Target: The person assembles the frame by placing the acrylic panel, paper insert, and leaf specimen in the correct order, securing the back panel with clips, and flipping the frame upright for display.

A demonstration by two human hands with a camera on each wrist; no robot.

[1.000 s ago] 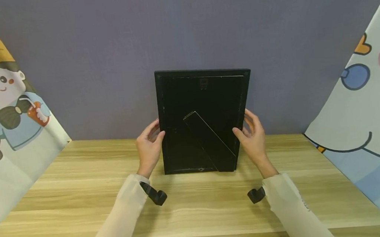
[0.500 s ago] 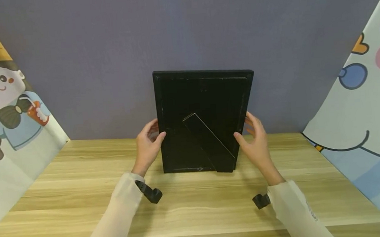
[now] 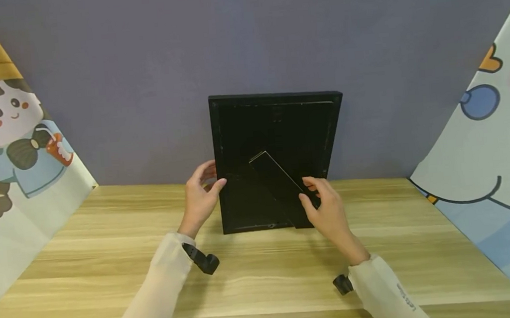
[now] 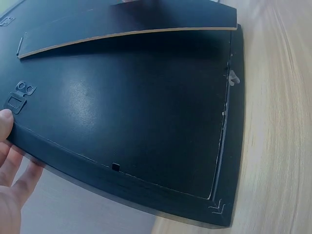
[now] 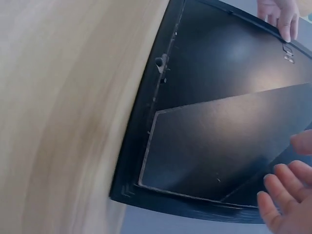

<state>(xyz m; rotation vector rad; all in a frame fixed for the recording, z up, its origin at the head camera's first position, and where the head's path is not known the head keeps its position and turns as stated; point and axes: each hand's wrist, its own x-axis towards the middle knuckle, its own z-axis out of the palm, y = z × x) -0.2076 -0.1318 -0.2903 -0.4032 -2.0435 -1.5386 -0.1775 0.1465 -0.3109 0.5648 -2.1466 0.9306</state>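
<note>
A black picture frame [image 3: 275, 127] stands upright on the table with its back towards me. A slanted black easel leg [image 3: 279, 182] is on its back panel, and in the left wrist view the leg [image 4: 131, 24] sits slightly off the panel. My left hand [image 3: 201, 198] grips the frame's left edge, thumb on the back and fingers behind. My right hand [image 3: 326, 208] is at the leg's right side, near its lower part. In the right wrist view, the thumb and bent fingers of this hand [image 5: 292, 195] are apart, with nothing visibly pinched.
The wood-grain table [image 3: 265, 288] runs up to a grey back wall [image 3: 141, 88]. Cartoon-printed panels, one on the left [image 3: 25, 207] and one on the right [image 3: 498, 160], flank the table. Small metal hangers [image 4: 17, 97] are fixed on the frame's back.
My right hand has let go of the frame's right edge and moved left to the easel leg. The left hand keeps its grip, and the frame stays nearly in place.
</note>
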